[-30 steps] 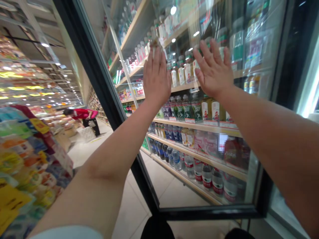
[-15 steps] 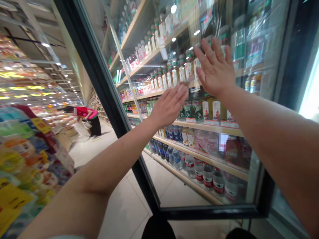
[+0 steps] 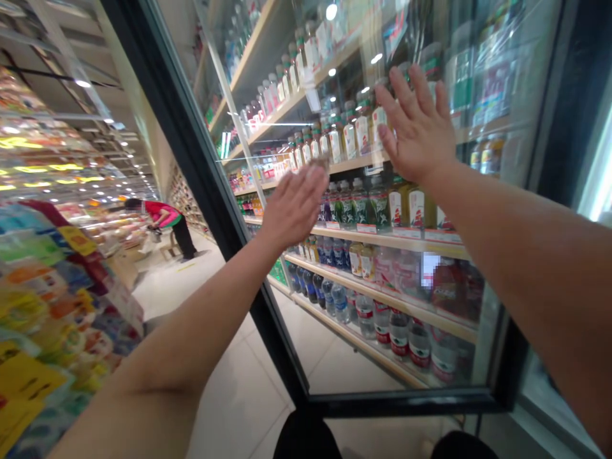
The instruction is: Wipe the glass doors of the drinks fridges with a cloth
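Observation:
A black-framed glass door [image 3: 282, 338] stands open at an angle before me. My right hand [image 3: 418, 127] lies against its pane, fingers spread and holding nothing. Lower and to the left, my left hand [image 3: 296, 207] is at the same glass, fingers together and slightly bent. A small blurred brownish patch shows at its fingertips; what lies under the palm is hidden. Through the pane, drink bottles [image 3: 361, 131] stand in rows on pale wooden shelves [image 3: 382, 239].
Packaged goods [image 3: 43, 299] with yellow price cards are stacked close on my left. Farther back, a person [image 3: 167, 220] in a red and pink top bends over in the aisle. Pale floor tiles [image 3: 234, 389] run below the door, and a bright cabinet edge [image 3: 597, 166] stands at the right.
My left hand has slid left across the glass. The right hand stays in nearly the same place on the pane. The distant person has shifted posture.

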Available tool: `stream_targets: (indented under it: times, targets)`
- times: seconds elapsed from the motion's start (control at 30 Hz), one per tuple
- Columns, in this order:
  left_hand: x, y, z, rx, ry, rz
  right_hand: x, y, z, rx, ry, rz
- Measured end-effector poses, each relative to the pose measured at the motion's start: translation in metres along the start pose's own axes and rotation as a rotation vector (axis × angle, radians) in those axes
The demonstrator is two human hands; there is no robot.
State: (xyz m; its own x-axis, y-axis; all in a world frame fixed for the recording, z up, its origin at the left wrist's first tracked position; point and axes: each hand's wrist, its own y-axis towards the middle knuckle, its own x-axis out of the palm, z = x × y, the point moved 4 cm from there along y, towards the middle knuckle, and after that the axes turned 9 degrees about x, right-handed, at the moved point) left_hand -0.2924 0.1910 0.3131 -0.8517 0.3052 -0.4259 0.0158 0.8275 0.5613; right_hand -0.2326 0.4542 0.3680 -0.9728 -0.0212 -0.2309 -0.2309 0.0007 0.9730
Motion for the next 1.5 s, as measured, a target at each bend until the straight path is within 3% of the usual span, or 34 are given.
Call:
stream_targets:
  times: [0.07,0.13,0.2,0.27,0.33,0.37,0.47,0.53,0.57,0.63,0.7,0.77,0.83,0.9,0.93,1.07,1.1,1.13,1.27,1.3,1.33,1.43,1.47,1.5]
  targets:
    - [-0.008,0.005,-0.021,-0.244,0.068,0.107,-0.001,0.0,0.0,0.003,-0.005,0.006]
    - [-0.009,0.008,-0.025,-0.382,0.092,0.172,-0.001,0.0,0.0,-0.002,-0.011,-0.005]
    - [-0.002,0.009,-0.008,-0.266,0.07,0.147,0.0,0.0,0.0,-0.005,-0.022,-0.011]
    - [0.007,0.009,0.017,0.033,0.029,0.036,0.0,0.0,0.0,0.0,-0.034,-0.006]
    - [0.01,0.008,0.026,0.182,0.027,-0.013,-0.001,-0.001,0.0,0.011,-0.043,0.006]
    - [0.007,0.009,0.021,0.143,0.041,0.01,-0.001,-0.001,-0.001,0.013,-0.042,0.007]
    - [-0.004,0.009,-0.001,-0.214,0.087,0.17,-0.002,-0.001,-0.002,0.012,-0.02,-0.004]
    - [-0.003,0.007,0.002,-0.303,0.093,0.203,-0.002,-0.001,-0.001,0.025,0.004,-0.016]
    - [0.001,0.007,0.011,-0.232,0.086,0.175,-0.001,-0.001,0.0,0.031,0.011,-0.018]
    - [0.01,0.007,0.034,0.059,0.062,0.056,0.0,-0.001,0.001,0.024,0.008,-0.019]
    - [0.014,0.008,0.042,0.268,0.038,-0.031,0.0,0.0,0.001,0.01,-0.019,-0.003]
    - [0.009,0.013,0.025,0.175,0.022,0.024,0.0,0.0,0.001,0.005,-0.039,0.013]
    - [0.001,0.018,0.0,-0.074,0.01,0.183,0.001,0.001,0.001,0.009,-0.037,0.011]
    - [-0.003,0.018,-0.009,-0.242,0.013,0.299,0.002,0.001,0.001,0.018,-0.018,-0.008]
    - [-0.002,0.017,-0.005,-0.223,0.014,0.295,0.002,0.002,0.001,0.024,-0.009,-0.015]
    - [0.009,0.021,0.031,0.263,-0.023,0.028,0.001,0.002,0.001,0.023,0.013,-0.018]
    - [0.007,0.025,0.032,0.305,-0.024,0.004,0.001,0.001,0.001,0.019,0.008,-0.013]
    - [0.003,0.031,0.027,0.258,-0.016,0.018,0.0,0.001,0.001,0.016,0.0,-0.009]
    - [-0.012,0.053,-0.003,-0.268,0.029,0.177,0.0,0.0,0.0,0.01,-0.023,0.002]
    - [-0.011,0.057,-0.002,-0.307,0.024,0.182,0.0,0.0,0.0,0.012,-0.02,0.001]
    - [-0.008,0.06,0.005,-0.25,0.008,0.156,0.0,0.0,0.0,0.016,-0.014,0.0]
    - [0.004,0.07,0.031,0.178,-0.055,-0.005,0.0,0.0,0.0,0.034,0.027,-0.014]
    - [0.004,0.074,0.031,0.244,-0.064,-0.019,-0.001,0.0,0.0,0.038,0.042,-0.02]
    - [0.001,0.079,0.025,0.216,-0.066,0.005,-0.001,0.0,0.0,0.044,0.054,-0.024]
